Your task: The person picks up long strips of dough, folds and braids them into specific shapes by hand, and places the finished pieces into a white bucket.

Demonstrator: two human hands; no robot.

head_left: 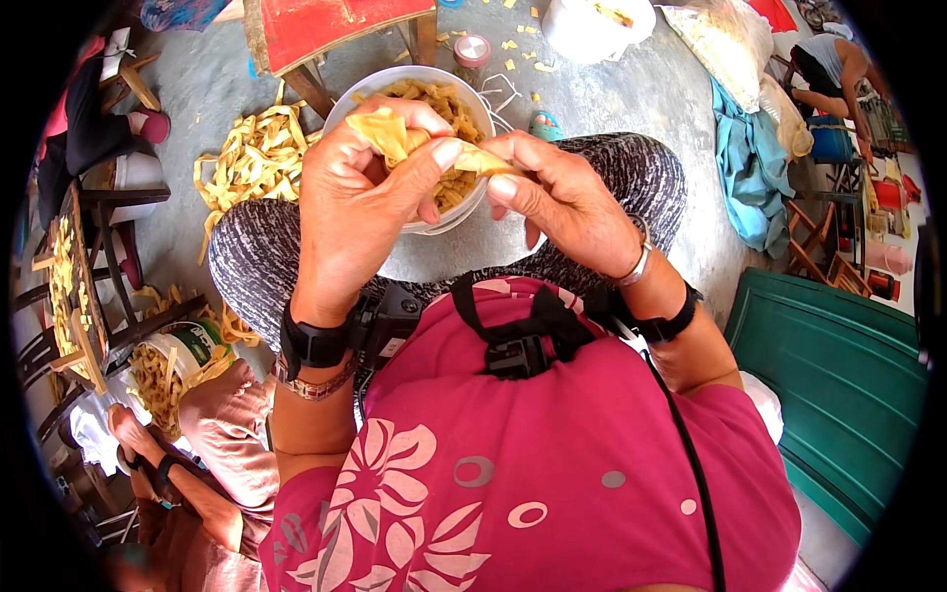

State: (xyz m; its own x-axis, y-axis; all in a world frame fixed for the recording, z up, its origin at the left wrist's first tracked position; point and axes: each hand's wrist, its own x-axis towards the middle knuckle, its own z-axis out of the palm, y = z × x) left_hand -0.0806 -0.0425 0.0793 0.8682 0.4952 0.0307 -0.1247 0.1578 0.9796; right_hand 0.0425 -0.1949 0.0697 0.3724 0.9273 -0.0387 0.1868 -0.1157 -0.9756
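Both hands hold one soft yellow strip (pixel 387 135), which looks like bean curd skin, above a white bucket (pixel 449 223). My left hand (pixel 347 212) pinches its wide, crumpled end between thumb and fingers. My right hand (pixel 577 209) grips the narrower, twisted end, thumb against fingertips. Between the two hands the strip runs short and bunched. Many small yellow folded pieces (pixel 456 189) lie in the bucket, partly hidden behind my hands. The bucket stands between my knees.
Loose yellow strips (pixel 254 156) are heaped on the floor left of the bucket. A red-topped stool (pixel 340 35) stands ahead, beside a lidded jar (pixel 473 54). Another white bucket (pixel 582 35) is farther off. People sit at left; a green panel (pixel 838 385) is at right.
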